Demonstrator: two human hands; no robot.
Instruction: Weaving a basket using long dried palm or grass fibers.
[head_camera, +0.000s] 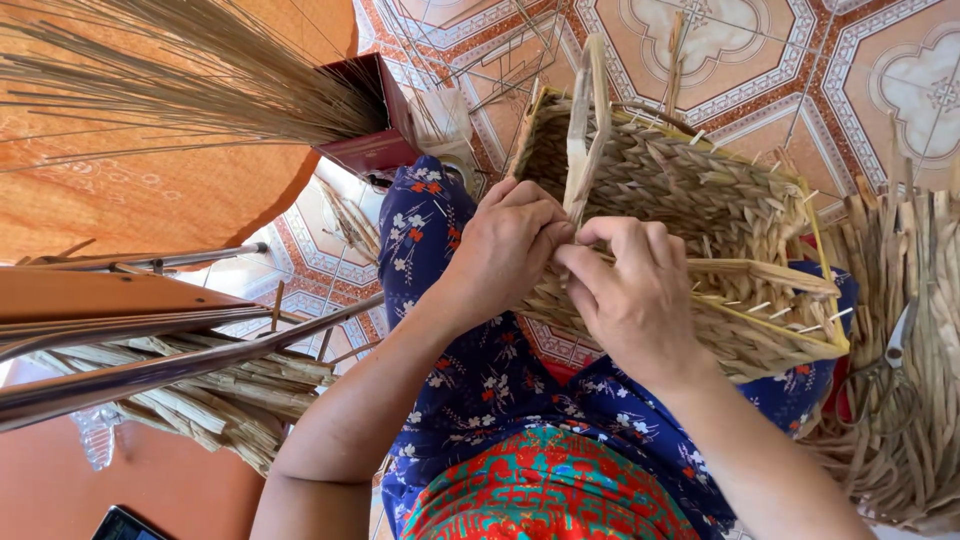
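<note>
Left hand (505, 255) pinches a pale straw strand (582, 130) at frame centre | right hand (630, 290) grips the same strand beside it, fingertips touching | woven basket (690, 200) tilted on the lap, centre right | scissors (890, 360) on loose straw (915, 300), right edge | bundle of thin sticks (170, 80), upper left
</note>
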